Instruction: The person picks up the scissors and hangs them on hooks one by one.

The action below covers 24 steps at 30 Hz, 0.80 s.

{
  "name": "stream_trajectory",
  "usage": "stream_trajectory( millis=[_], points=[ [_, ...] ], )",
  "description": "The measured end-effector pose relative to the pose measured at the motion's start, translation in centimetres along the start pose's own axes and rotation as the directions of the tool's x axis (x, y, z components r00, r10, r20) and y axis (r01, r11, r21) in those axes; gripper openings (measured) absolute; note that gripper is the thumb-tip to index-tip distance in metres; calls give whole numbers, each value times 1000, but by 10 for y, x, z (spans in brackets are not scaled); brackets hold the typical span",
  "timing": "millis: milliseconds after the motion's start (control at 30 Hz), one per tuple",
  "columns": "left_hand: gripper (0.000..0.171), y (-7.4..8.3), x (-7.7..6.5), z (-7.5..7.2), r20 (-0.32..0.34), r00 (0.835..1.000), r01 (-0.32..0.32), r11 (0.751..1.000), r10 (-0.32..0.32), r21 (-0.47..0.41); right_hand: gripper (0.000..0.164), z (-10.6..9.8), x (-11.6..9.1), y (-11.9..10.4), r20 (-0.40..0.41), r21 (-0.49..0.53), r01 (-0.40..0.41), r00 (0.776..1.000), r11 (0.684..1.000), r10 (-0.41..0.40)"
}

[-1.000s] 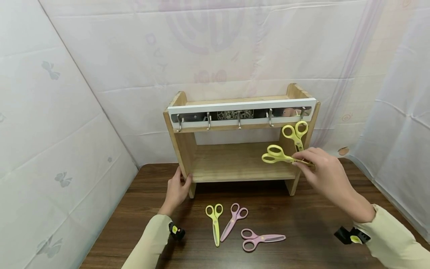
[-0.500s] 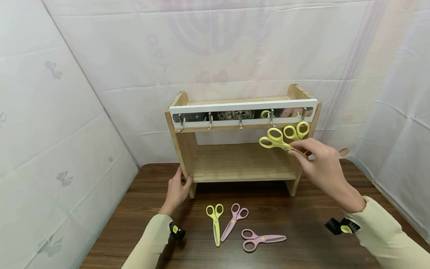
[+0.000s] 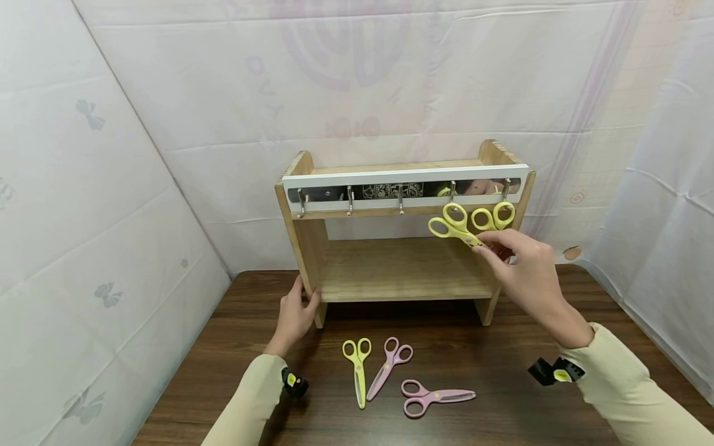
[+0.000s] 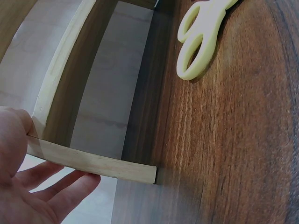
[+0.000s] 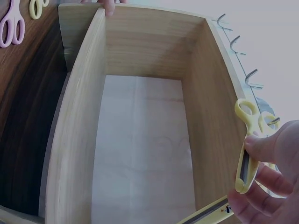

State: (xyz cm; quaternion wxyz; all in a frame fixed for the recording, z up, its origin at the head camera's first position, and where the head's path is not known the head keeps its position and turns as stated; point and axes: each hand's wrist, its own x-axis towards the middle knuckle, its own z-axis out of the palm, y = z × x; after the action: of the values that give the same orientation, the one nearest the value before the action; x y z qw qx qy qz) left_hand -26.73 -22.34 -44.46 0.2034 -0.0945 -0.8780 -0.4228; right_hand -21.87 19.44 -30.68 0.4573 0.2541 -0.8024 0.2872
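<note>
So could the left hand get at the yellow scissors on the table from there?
Probably yes. The left hand grips the shelf, so it would likely need to let go, but the yellow scissors lie nearby, in front of the shelf, with nothing on top.

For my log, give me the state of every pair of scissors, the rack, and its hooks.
Held yellow scissors: pinched by the right hand, handles at the fourth hook from the left
Hung yellow scissors: handles up, on the far-right hook
Flat yellow scissors: closed, on the table
Slanting pink scissors: closed, lying flat
Sideways pink scissors: closed, lying flat
Rack: upright, gripped by the left hand
Three left hooks: bare
</note>
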Motion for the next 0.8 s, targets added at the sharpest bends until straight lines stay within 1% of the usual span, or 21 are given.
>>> stream_trajectory(
  millis=[333,800],
  points=[
    [46,-1,0,0,-5,1000,7,1000,-7,8,18,2,-3,1,5,-14,4,1000,1000,-4],
    [44,1,0,0,-1,1000,12,1000,-12,14,18,9,-9,3,33,27,-51,998,998,50]
  ],
)
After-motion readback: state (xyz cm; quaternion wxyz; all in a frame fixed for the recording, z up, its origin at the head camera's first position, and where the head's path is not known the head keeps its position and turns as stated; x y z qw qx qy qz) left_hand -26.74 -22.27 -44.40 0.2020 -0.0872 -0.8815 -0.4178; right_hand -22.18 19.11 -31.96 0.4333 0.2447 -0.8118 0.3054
